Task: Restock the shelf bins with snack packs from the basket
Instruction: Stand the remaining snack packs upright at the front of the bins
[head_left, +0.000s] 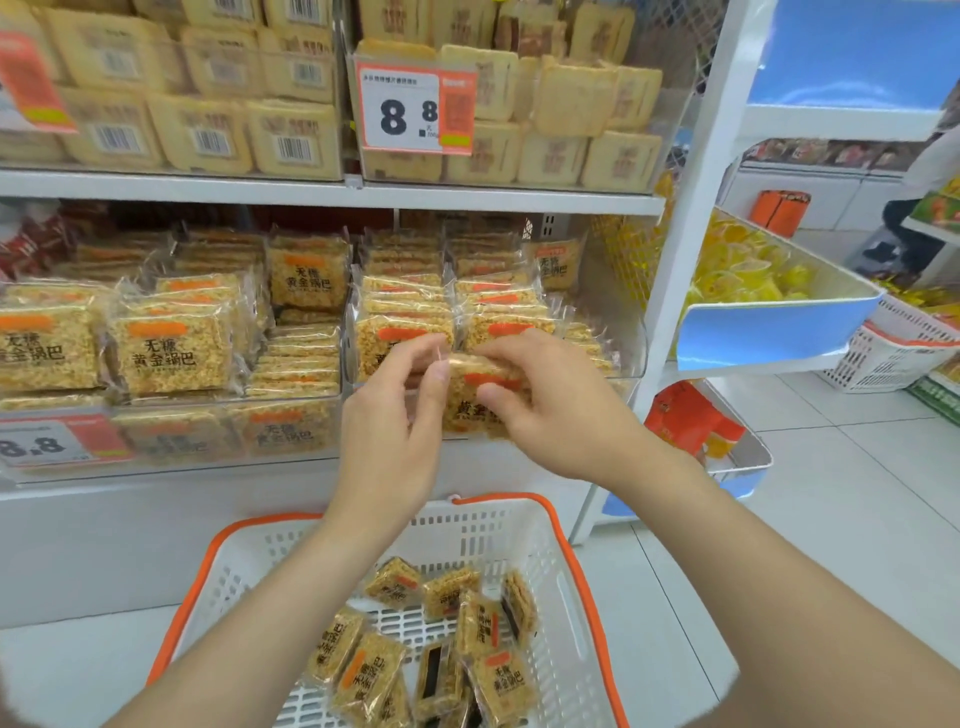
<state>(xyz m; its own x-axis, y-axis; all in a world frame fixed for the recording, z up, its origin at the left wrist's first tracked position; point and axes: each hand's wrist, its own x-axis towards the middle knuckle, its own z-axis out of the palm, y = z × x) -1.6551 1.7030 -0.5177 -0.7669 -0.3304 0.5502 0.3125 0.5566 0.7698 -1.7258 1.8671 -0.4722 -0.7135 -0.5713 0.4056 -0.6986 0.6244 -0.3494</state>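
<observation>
Both hands hold one golden rice-crisp snack pack (470, 402) in front of the clear shelf bin (631, 358) on the middle shelf. My left hand (395, 415) pinches the pack's top left corner. My right hand (540, 400) grips its top and right side. Rows of the same packs (410, 306) stand upright in that bin. Below, the white basket with an orange rim (566, 566) holds several loose packs (374, 670).
Left bin (171, 353) holds more of the same packs behind an 8.8 price tag (47, 441). The upper shelf carries pale cracker packs (571, 98). To the right stand a side rack of yellow sweets (753, 270), another white basket (893, 353) and a person (924, 208) in the aisle.
</observation>
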